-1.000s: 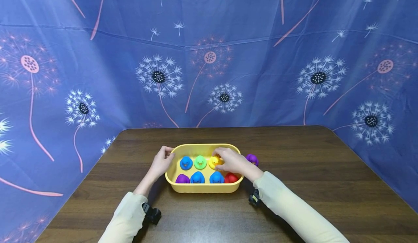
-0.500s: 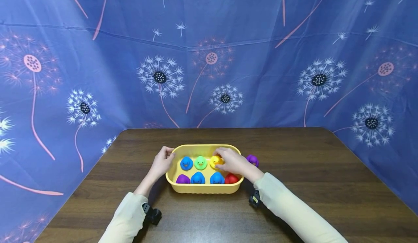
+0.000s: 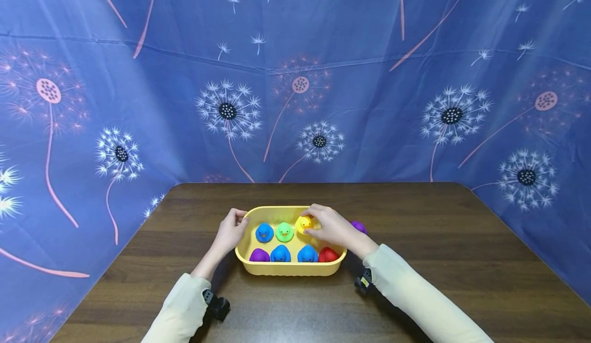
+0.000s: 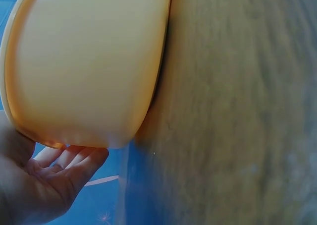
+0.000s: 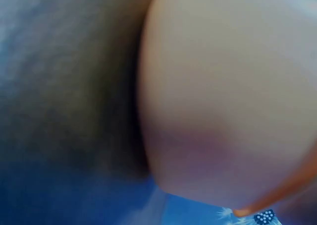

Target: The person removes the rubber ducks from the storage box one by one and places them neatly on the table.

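A yellow plastic tub stands on the table with several rubber ducks in it. My left hand grips its left end by the rim; in the left wrist view the fingers lie against the outside wall. Inside the tub, at the back right, my right hand pinches a yellow rubber duck between thumb and fingers. Left of it sit a green duck and a blue duck. In the right wrist view the tub wall hides the right fingers.
Along the tub's front lie a purple duck, two blue ducks, one of them left of the other, and a red duck. Another purple duck is outside, right of the tub, partly behind my right wrist. A blue patterned cloth hangs behind the table.
My right hand has risen slightly with the yellow duck in its fingers. The left hand keeps its grip on the tub. The head view has tilted up a little.
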Tool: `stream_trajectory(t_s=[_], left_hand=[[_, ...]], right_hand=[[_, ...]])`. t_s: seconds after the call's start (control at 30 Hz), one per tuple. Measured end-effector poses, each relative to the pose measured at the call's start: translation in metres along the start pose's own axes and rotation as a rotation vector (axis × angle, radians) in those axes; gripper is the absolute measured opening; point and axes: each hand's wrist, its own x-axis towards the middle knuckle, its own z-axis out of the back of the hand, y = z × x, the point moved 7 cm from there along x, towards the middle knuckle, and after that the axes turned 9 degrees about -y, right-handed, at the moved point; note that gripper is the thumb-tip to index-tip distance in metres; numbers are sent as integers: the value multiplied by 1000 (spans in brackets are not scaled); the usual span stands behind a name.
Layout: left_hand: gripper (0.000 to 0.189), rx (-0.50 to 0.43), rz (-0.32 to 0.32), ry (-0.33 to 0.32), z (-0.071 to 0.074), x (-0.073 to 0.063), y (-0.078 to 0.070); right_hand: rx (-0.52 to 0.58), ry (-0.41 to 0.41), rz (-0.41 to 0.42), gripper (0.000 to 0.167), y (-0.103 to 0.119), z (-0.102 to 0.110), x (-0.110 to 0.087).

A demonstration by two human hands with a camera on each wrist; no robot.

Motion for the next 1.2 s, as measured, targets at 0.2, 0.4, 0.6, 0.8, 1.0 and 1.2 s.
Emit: stream_trajectory(t_s=[0.2,0.4,0.6,0.8,1.0,1.2], left_hand=[[18,-14,1,-11,1,0,2],[18,-16,-1,-12,1,1,1],[18,-16,2,-12,0,1,0],[17,-18,5,-13,-1,0,-1],[18,-14,6,-15,0,-2,-1],[19,-13,16,-6,-1,-2,-2]], right_hand=[[2,-61,12,36,0,15,1],[-2,-64,10,37,-4,22,-1],[0,-92,38,37,-6,30,-5],[31,-115,57,40,-7,41,-10],[23,-138,85,38,-9,50,-15],[25,-171,106,38,-13,59,-18]])
